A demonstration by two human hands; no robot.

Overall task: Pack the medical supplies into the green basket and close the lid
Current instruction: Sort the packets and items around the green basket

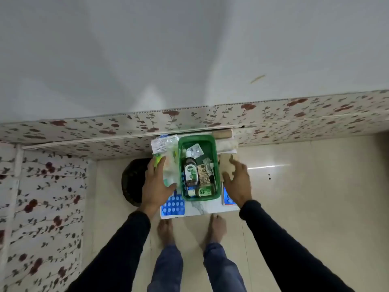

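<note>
Nearest, two bare feet (166,230) are standing on glossy cream floor tiles (305,197) below a small white marble-patterned table (200,208). Just left of the green rectangular plastic basket (217,144), the left hand (156,184) is lying flat with fingers spread over clear crinkly plastic packets (169,165), closing on nothing. Right of the basket, the right hand (236,182) is pinching a flat tan cardboard piece (228,164) between thumb and fingers. A blue blister pack of round pills (173,204) is lying at the basket's near-left corner. Inside, a brown Dettol bottle (191,171) is lying lengthwise, white cap pointing away, along the basket's long axis, which is running near to far. Silver foil strips (194,150) are resting at the far end.
</note>
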